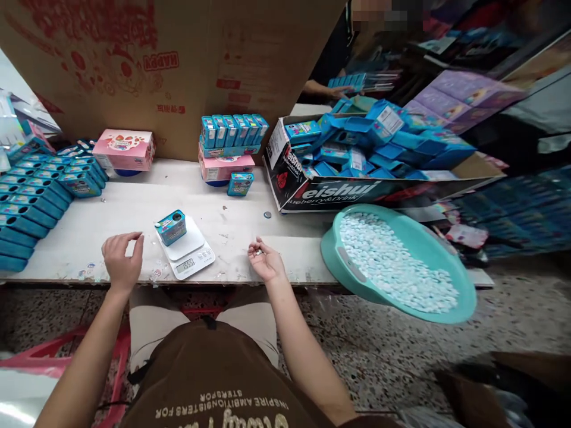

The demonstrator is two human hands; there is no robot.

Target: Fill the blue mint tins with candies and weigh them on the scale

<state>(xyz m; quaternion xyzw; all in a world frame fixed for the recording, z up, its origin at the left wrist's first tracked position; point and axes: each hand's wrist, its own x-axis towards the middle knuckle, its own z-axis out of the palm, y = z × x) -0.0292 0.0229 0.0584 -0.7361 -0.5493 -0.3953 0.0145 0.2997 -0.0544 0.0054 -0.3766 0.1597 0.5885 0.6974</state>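
Note:
A small blue candy box (173, 233) with a round hole in its top stands on a white digital scale (191, 245), whose display is lit. Just left of the scale is my left hand (121, 260), fingers curved and thumb apart, holding nothing. On the scale's other side my right hand (267, 263) is turned palm up. Its curled fingers hold a few small white candies (259, 252). Further right, a turquoise basin (332, 252) holds a heap of small white and pale blue candies (397, 261), its front overhanging the table edge.
Rows of blue boxes (31, 202) fill the table's left end. Pink boxes (125, 148) and a blue display pack (232, 135) stand against a tall cardboard sheet (187, 71). A black carton (321, 193) overflows with blue boxes. Behind it, another person's hand (339, 91) is near blue boxes.

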